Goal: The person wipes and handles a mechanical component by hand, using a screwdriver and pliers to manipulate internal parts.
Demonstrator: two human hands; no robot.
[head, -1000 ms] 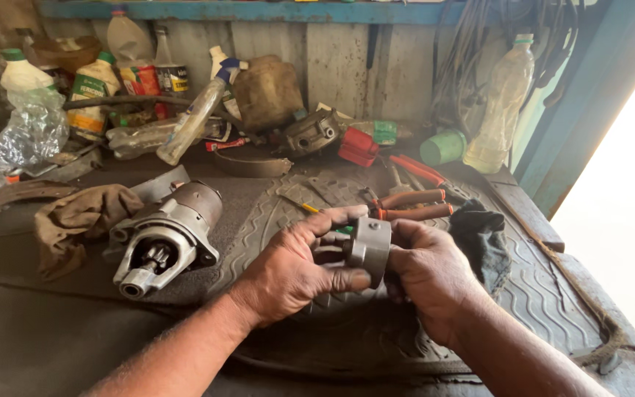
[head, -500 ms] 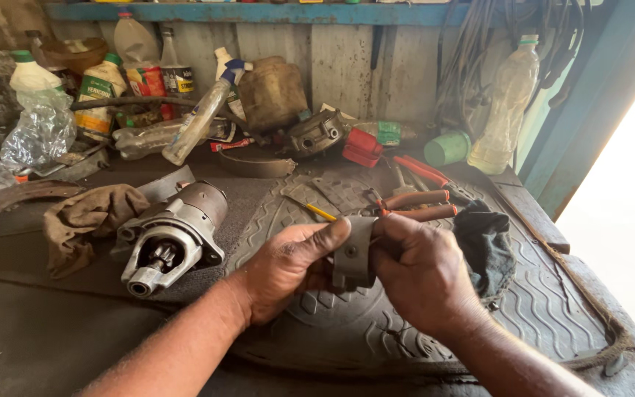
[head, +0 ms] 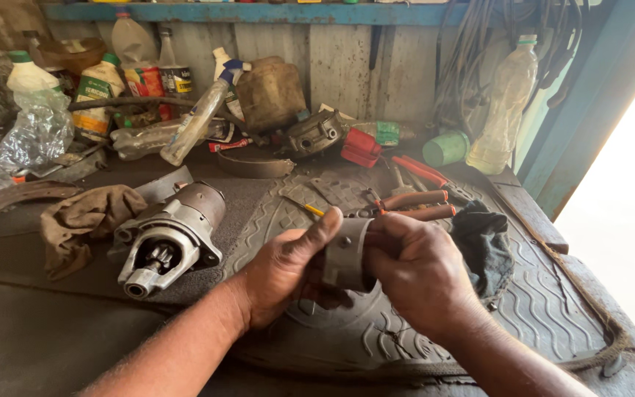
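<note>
Over ribbed black rubber matting point(head: 553, 323), both hands, left hand point(head: 288, 268) and right hand point(head: 417, 268), clamp a grey metal cylindrical housing point(head: 347, 254), detached from the grey starter motor point(head: 170, 239) lying left.

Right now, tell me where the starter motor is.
The starter motor lies left of centre on the bench, between the brown rag and the left hand.

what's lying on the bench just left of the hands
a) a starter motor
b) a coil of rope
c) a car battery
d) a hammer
a: a grey starter motor lies on its side on the dark bench mat, left of the left hand, which with the right hand holds a small metal housing.
</note>
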